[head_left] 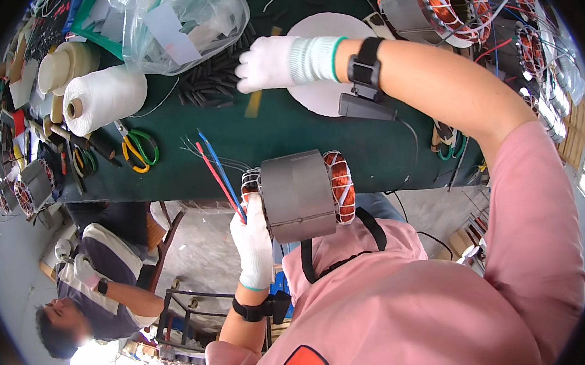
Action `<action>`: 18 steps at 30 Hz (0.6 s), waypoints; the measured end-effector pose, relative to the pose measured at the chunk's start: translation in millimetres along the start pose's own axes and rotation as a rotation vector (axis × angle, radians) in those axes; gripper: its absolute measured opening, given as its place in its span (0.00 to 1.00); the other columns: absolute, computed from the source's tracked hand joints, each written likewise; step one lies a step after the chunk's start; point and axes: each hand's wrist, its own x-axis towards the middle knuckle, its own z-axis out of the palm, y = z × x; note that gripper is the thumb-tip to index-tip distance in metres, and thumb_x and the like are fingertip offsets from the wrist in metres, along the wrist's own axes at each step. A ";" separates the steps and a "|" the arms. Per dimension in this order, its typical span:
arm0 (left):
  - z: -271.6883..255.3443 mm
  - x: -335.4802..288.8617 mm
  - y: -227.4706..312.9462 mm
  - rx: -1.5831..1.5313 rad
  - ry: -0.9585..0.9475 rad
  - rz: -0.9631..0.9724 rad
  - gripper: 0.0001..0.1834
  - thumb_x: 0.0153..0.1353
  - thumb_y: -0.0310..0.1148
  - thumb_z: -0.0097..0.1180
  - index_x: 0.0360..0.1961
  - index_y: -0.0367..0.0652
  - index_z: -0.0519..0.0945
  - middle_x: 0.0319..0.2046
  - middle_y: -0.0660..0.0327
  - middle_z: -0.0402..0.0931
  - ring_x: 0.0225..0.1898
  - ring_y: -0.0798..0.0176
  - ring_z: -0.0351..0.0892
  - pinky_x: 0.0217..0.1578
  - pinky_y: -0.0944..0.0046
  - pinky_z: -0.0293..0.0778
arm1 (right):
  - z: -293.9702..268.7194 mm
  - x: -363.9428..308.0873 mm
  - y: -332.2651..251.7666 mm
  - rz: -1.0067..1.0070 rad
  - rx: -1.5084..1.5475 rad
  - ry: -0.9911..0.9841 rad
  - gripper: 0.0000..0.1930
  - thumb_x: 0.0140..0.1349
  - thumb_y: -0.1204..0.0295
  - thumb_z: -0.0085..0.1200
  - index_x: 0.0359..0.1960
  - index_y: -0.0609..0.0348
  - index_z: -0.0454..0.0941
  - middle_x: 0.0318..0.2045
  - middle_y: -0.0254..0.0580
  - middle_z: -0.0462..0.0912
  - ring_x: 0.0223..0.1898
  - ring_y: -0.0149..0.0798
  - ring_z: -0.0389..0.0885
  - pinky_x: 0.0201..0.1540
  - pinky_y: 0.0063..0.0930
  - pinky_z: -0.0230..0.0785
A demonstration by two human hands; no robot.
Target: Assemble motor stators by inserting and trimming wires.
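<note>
My left hand (pixel 252 243), in a white glove, grips a motor stator (pixel 298 195) by its left end, near the table's front edge. The stator has a grey steel body with laced copper windings (pixel 342 187) at its right end. Red sleeved (pixel 214 176) and blue sleeved (pixel 218 166) leads, with several thin bare-ended wires, stick up past my left fingers. My right hand (pixel 267 63), gloved too, reaches to the far side over a pile of short black sleeves (pixel 214 79). Its fingers are curled down; whatever they pinch is hidden.
A white thread spool (pixel 107 99) and green-and-yellow scissors (pixel 137 149) lie left on the green table (pixel 183 173). A clear plastic bag (pixel 186 20) is behind them. A white disc (pixel 324 99) lies under my right wrist. More stators (pixel 436 6) stand far right. Another person (pixel 103 284) sits at left.
</note>
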 end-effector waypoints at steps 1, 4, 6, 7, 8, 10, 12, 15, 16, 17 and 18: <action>-4.2 -0.5 -1.7 -0.024 -0.039 0.016 0.15 0.76 0.43 0.50 0.33 0.47 0.76 0.22 0.75 0.68 0.21 0.81 0.62 0.22 0.72 0.57 | -15.5 -1.3 -7.4 0.128 0.067 0.071 0.10 0.58 0.70 0.58 0.42 0.47 0.77 0.38 0.33 0.80 0.45 0.40 0.83 0.42 0.34 0.80; -24.8 -6.5 -24.0 -0.019 -0.153 0.208 0.17 0.77 0.41 0.44 0.53 0.39 0.76 0.43 0.64 0.77 0.43 0.74 0.73 0.44 0.69 0.69 | -70.8 -50.6 -31.7 0.447 0.420 0.726 0.10 0.55 0.71 0.64 0.40 0.45 0.87 0.35 0.34 0.79 0.40 0.44 0.81 0.42 0.36 0.76; -42.8 -4.9 -46.4 0.036 -0.216 0.316 0.19 0.77 0.41 0.43 0.57 0.38 0.75 0.49 0.62 0.77 0.48 0.71 0.73 0.50 0.67 0.70 | -99.2 -104.5 -54.7 0.584 0.745 0.727 0.14 0.61 0.81 0.60 0.48 0.54 0.87 0.31 0.34 0.81 0.32 0.36 0.80 0.38 0.27 0.72; -53.3 -1.0 -58.9 0.153 -0.272 0.362 0.20 0.77 0.41 0.43 0.58 0.37 0.74 0.50 0.62 0.76 0.50 0.70 0.72 0.52 0.65 0.69 | -85.2 -130.6 -70.4 0.708 0.907 0.859 0.13 0.69 0.79 0.52 0.52 0.61 0.84 0.35 0.35 0.87 0.34 0.32 0.82 0.40 0.23 0.73; -69.5 2.4 -75.0 0.268 -0.318 0.403 0.20 0.77 0.41 0.43 0.58 0.37 0.74 0.52 0.61 0.76 0.52 0.68 0.71 0.55 0.64 0.68 | -87.6 -161.6 -86.3 0.847 1.218 0.806 0.13 0.71 0.74 0.52 0.54 0.58 0.83 0.40 0.34 0.85 0.40 0.33 0.82 0.43 0.27 0.74; -115.4 35.8 -126.1 0.277 -0.319 0.295 0.21 0.77 0.41 0.42 0.59 0.36 0.73 0.53 0.61 0.75 0.53 0.67 0.71 0.56 0.63 0.67 | -79.7 -210.2 -128.0 0.927 1.487 0.844 0.17 0.74 0.68 0.47 0.60 0.58 0.78 0.49 0.42 0.84 0.48 0.36 0.83 0.49 0.31 0.74; -127.7 29.6 -134.3 0.290 -0.128 0.286 0.21 0.77 0.41 0.43 0.60 0.35 0.72 0.54 0.61 0.75 0.54 0.66 0.70 0.58 0.62 0.65 | -68.8 -230.2 -167.3 0.834 1.387 0.824 0.20 0.76 0.65 0.44 0.64 0.62 0.73 0.58 0.52 0.81 0.53 0.42 0.82 0.54 0.35 0.72; -72.4 5.5 -83.5 0.325 -0.075 0.441 0.24 0.78 0.45 0.38 0.60 0.35 0.72 0.53 0.60 0.76 0.54 0.65 0.71 0.58 0.62 0.66 | -33.0 -244.3 -231.1 0.878 1.361 0.703 0.20 0.72 0.68 0.40 0.59 0.65 0.75 0.59 0.56 0.80 0.61 0.52 0.78 0.63 0.41 0.67; -78.8 5.5 -83.4 0.352 -0.087 0.442 0.28 0.78 0.46 0.36 0.66 0.34 0.67 0.58 0.57 0.74 0.57 0.62 0.71 0.60 0.61 0.65 | -18.3 -246.3 -247.0 0.875 1.342 0.722 0.20 0.69 0.68 0.44 0.58 0.64 0.76 0.57 0.55 0.81 0.60 0.54 0.78 0.63 0.43 0.67; -79.6 12.5 -86.6 0.300 -0.110 0.514 0.31 0.78 0.46 0.37 0.71 0.34 0.60 0.64 0.53 0.69 0.62 0.59 0.69 0.64 0.58 0.63 | -3.9 -247.1 -261.4 0.871 1.322 0.740 0.20 0.66 0.68 0.48 0.56 0.62 0.77 0.55 0.54 0.81 0.59 0.57 0.78 0.63 0.46 0.68; -86.3 15.1 -83.9 0.309 -0.154 0.489 0.36 0.76 0.52 0.38 0.74 0.38 0.53 0.69 0.52 0.62 0.68 0.54 0.64 0.68 0.53 0.61 | 8.4 -248.7 -269.7 0.819 1.239 0.718 0.17 0.64 0.69 0.50 0.53 0.62 0.77 0.54 0.53 0.82 0.58 0.58 0.78 0.62 0.46 0.67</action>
